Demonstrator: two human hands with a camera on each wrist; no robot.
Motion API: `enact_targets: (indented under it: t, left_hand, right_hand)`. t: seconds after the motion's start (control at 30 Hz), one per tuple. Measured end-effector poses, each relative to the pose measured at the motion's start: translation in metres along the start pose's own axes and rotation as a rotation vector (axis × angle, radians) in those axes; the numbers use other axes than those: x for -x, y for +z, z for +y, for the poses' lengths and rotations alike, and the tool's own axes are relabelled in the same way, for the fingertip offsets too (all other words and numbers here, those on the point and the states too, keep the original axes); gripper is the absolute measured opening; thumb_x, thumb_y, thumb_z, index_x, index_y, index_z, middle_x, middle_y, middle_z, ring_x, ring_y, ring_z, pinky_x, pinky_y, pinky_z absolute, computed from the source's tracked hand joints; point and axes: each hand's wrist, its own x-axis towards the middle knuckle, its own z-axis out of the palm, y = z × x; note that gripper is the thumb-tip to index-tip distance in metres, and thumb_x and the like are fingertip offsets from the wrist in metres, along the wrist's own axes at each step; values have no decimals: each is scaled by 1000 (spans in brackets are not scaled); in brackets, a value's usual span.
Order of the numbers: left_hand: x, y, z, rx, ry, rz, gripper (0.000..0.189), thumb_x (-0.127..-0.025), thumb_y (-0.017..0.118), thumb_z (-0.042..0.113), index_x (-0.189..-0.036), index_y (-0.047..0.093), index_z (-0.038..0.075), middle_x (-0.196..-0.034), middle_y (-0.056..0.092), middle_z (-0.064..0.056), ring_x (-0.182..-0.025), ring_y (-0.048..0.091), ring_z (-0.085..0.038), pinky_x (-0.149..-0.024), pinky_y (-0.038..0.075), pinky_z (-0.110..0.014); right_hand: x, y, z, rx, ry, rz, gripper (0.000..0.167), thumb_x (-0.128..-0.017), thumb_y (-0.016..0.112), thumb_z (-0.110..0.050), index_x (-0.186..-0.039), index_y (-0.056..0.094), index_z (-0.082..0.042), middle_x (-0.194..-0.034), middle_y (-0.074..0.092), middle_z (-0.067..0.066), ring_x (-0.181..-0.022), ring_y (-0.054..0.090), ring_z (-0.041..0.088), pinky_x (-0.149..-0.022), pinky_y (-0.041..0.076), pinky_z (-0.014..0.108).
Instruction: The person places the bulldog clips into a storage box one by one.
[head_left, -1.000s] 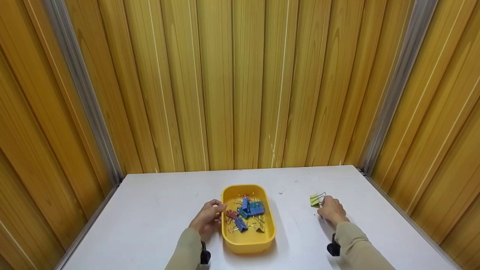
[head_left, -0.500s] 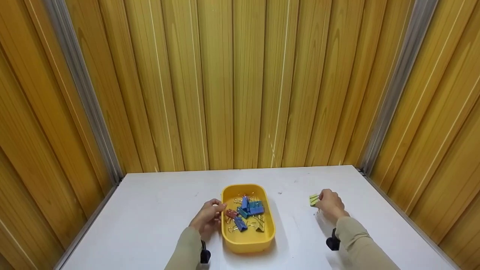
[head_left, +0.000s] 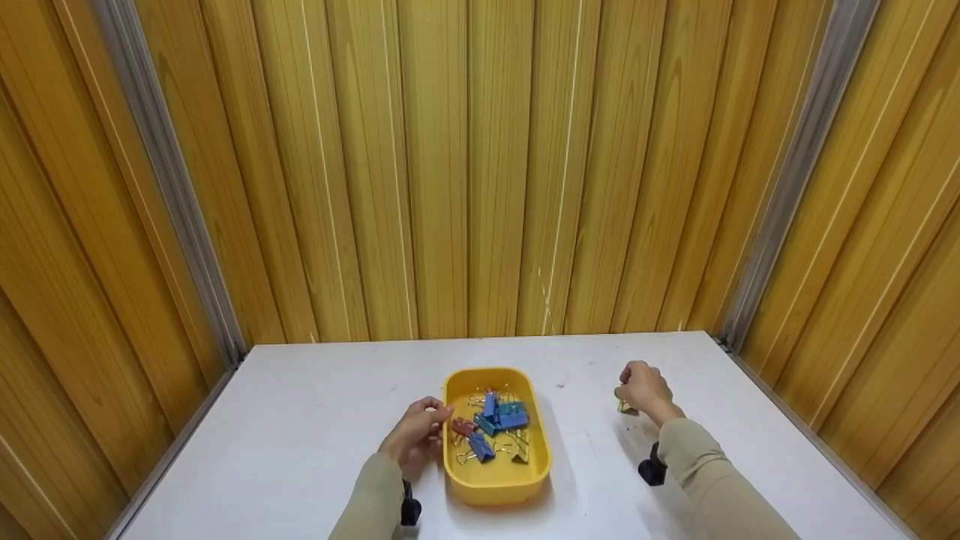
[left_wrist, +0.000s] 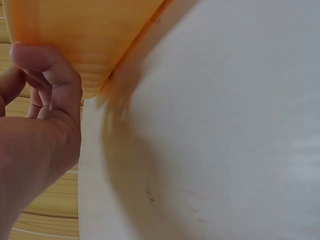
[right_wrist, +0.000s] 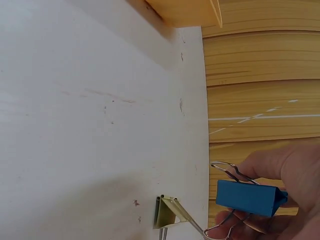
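Observation:
Between the thumb and fingers of my right hand (head_left: 646,391) is a blue binder clip (right_wrist: 246,196), held by its wire handles; in the head view the hand hides it. A yellow-green binder clip (right_wrist: 167,212) stands on the table beneath that hand, one handle overlapping the held clip's handle in the right wrist view. My left hand (head_left: 414,429) grips the left side of a yellow plastic tray (head_left: 498,493), thumb at the rim and the other fingers curled against the outside. Inside the tray lie several binder clips in blue, teal, red and yellow-green, among them a blue clip (head_left: 481,448).
The white table (head_left: 322,450) runs back to a wood-patterned wall (head_left: 495,187), with grey metal posts (head_left: 780,180) at the corners. Small dark marks dot the tabletop. A black wrist camera (head_left: 652,466) sits under the right forearm.
My right hand has moved left and slightly away from me, over the yellow-green binder clip, and now covers most of it. The left hand and tray have stayed in place.

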Motion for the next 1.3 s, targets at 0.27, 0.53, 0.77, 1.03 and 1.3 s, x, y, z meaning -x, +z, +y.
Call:
enact_targets:
  t: [0.27,0.53,0.77,1.03,1.3]
  left_hand:
    - [0,0,-1,8,-6,-5,21,-94,62,25,-100,47,11,-81,58,-4,-60,50,-10,-50,41,-21]
    - [0,0,0,6,-17,5,24,-93,63,26,-103,47,11,-88,59,-7,-65,52,-13,-53,42,-22]
    - [-1,0,0,5,-16,2,23,-94,62,27,-103,48,11,-89,59,-6,-67,53,-13,-55,43,-22]
    - [-1,0,0,3,-21,3,25,-93,63,26,-104,48,10,-89,59,-7,-66,53,-13,-55,43,-22]
    - [-1,2,1,27,-41,3,26,-93,64,26,-105,47,11,-87,58,-6,-63,51,-12,-54,42,-22]
  right_hand:
    - [-4,3,-22,0,-35,25,18,-78,68,-8,-92,60,-1,-88,64,13,-74,54,23,-62,41,35]
    - [-5,10,-46,-25,-72,19,22,-79,68,-8,-98,62,1,-90,66,13,-75,59,22,-63,44,34]
    - [-6,16,-65,-27,-93,34,22,-76,70,-8,-95,63,1,-89,66,12,-76,59,23,-65,45,37]
    - [-6,27,-82,-28,-93,32,21,-75,72,-8,-93,64,-2,-86,67,10,-75,60,22,-66,47,37]
    - [-3,37,-97,-18,-136,53,20,-71,71,-8,-90,66,-3,-79,68,7,-72,60,21,-61,45,36]
